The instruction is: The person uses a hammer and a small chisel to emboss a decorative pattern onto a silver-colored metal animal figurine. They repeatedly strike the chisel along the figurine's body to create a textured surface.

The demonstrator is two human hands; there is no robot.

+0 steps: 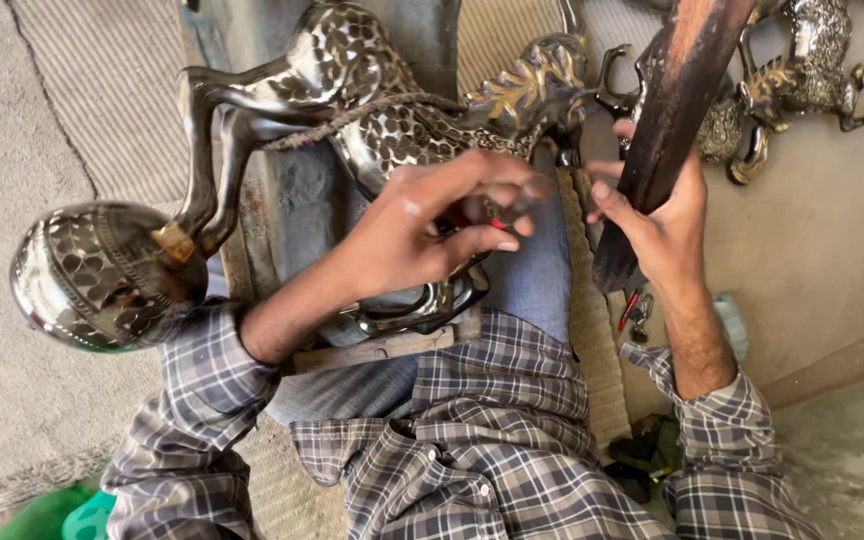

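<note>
Left hand [422,235] pinching a small tool [512,212] against the metal deer figure [392,130] — right hand [664,225] wrapped round a wooden bar [672,110]. Likely heavy, stiff, slick. Best gripped at body, not thin legs.

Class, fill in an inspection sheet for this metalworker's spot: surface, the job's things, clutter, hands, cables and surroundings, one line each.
Surface: grey floor with a ribbed mat; the work rests across the person's lap.
Job's things: patterned metal deer figure lying on its side, its round base at the left; a small tool, partly hidden by fingers; a dark wooden bar.
Clutter: a second deer figure on the floor; small tools beside the knee; green object at bottom left.
Hands: left hand pinches the small tool against the figure; right hand grips the wooden bar.
Cables: nothing seen.
Surroundings: a woven strap runs beside the leg.
</note>
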